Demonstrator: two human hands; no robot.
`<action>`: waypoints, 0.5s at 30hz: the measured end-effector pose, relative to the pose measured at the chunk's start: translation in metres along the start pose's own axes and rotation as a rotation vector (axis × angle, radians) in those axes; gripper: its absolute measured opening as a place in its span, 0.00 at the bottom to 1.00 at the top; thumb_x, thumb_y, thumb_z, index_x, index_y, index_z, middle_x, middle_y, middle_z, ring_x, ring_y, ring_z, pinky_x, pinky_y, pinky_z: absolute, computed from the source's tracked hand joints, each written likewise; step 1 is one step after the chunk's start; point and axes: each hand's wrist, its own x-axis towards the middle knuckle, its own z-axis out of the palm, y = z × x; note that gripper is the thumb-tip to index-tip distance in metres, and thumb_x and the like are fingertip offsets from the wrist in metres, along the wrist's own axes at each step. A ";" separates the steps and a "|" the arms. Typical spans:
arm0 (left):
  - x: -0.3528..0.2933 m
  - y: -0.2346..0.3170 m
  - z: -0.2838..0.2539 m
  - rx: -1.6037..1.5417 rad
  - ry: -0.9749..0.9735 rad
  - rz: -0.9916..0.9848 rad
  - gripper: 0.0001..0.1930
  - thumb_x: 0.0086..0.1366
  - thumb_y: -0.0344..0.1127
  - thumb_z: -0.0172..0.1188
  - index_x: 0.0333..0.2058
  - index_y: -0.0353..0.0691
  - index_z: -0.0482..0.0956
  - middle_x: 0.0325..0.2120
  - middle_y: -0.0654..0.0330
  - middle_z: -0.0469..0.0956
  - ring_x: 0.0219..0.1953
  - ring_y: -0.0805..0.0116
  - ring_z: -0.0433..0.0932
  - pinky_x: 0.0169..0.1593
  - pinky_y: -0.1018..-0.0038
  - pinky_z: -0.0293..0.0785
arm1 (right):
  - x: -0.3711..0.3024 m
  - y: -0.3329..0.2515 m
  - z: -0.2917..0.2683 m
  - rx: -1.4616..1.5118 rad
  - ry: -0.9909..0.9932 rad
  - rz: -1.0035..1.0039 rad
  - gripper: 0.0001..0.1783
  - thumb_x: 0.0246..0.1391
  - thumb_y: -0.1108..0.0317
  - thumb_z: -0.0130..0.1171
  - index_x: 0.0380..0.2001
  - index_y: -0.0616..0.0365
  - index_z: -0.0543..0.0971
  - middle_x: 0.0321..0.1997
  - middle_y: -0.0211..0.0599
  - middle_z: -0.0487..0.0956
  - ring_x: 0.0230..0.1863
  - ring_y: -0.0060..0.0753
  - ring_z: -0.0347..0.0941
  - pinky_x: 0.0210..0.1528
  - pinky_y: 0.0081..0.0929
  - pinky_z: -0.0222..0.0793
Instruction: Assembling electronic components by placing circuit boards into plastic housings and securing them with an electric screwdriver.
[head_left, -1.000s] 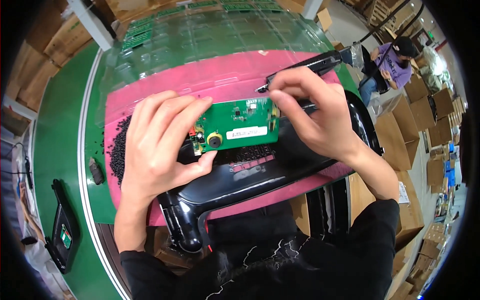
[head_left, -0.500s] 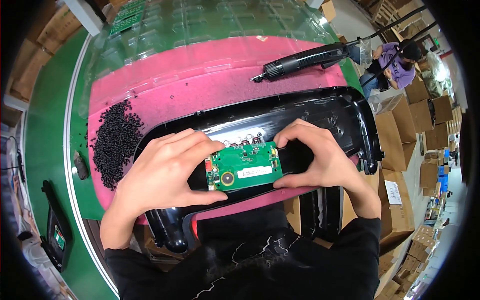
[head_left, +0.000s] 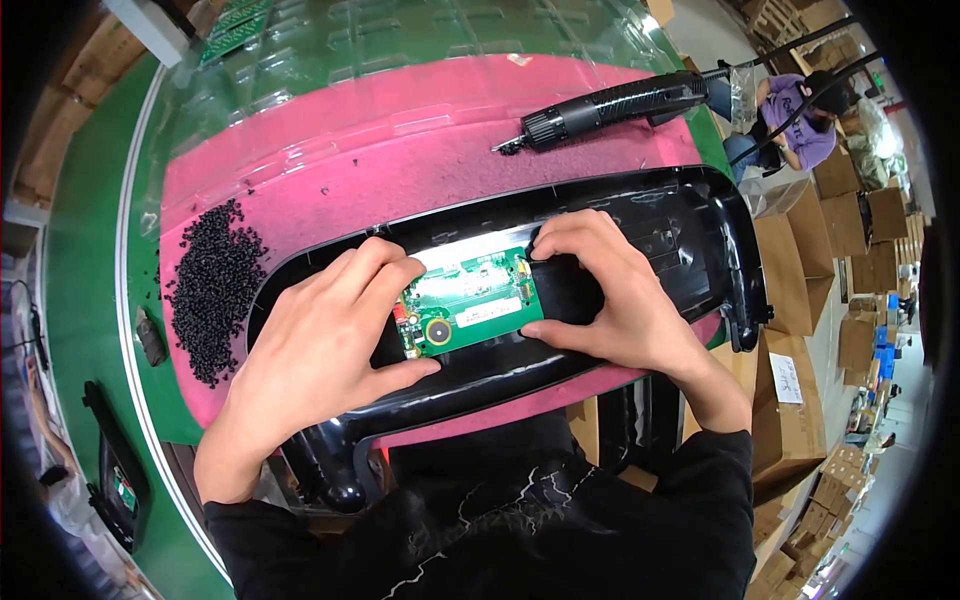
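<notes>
A green circuit board (head_left: 478, 288) with a white label and a round buzzer-like part lies between my two hands, over a long glossy black plastic housing (head_left: 650, 225). My left hand (head_left: 335, 325) grips its left end, thumb at the lower corner and fingers at the upper one. At the opposite end, my right hand (head_left: 610, 295) pinches it the same way. Whether the board touches the housing's floor, I cannot tell.
A black electric screwdriver (head_left: 610, 112) lies behind the housing on the pink mat (head_left: 340, 150). Left of the housing is a heap of small black screws (head_left: 215, 290). Clear plastic trays (head_left: 440, 40) cover the back. Cardboard boxes (head_left: 790, 400) and a seated person (head_left: 800, 120) are at right.
Both hands have shifted the board slightly left and up in the picture, and it now tilts a little, its right end farther away. The row of components along its far edge no longer shows.
</notes>
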 end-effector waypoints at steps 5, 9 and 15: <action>-0.002 -0.004 0.001 0.019 0.000 0.005 0.36 0.43 0.44 0.77 0.50 0.37 0.74 0.45 0.56 0.72 0.42 0.53 0.78 0.42 0.63 0.76 | 0.003 -0.002 0.004 -0.025 -0.011 0.010 0.31 0.39 0.69 0.76 0.47 0.58 0.71 0.51 0.43 0.71 0.53 0.51 0.68 0.56 0.38 0.66; -0.005 -0.010 0.002 0.024 -0.005 0.016 0.36 0.44 0.44 0.76 0.51 0.37 0.73 0.46 0.55 0.72 0.44 0.53 0.77 0.43 0.63 0.76 | 0.005 -0.003 0.009 -0.029 -0.009 0.021 0.31 0.39 0.69 0.76 0.47 0.58 0.71 0.51 0.43 0.71 0.53 0.50 0.68 0.56 0.38 0.66; -0.009 -0.015 0.002 0.058 -0.027 0.024 0.36 0.45 0.43 0.76 0.52 0.37 0.72 0.47 0.56 0.71 0.46 0.54 0.76 0.45 0.64 0.76 | 0.009 -0.009 0.012 -0.022 -0.045 0.069 0.32 0.38 0.69 0.76 0.47 0.58 0.72 0.51 0.43 0.72 0.54 0.49 0.68 0.57 0.38 0.66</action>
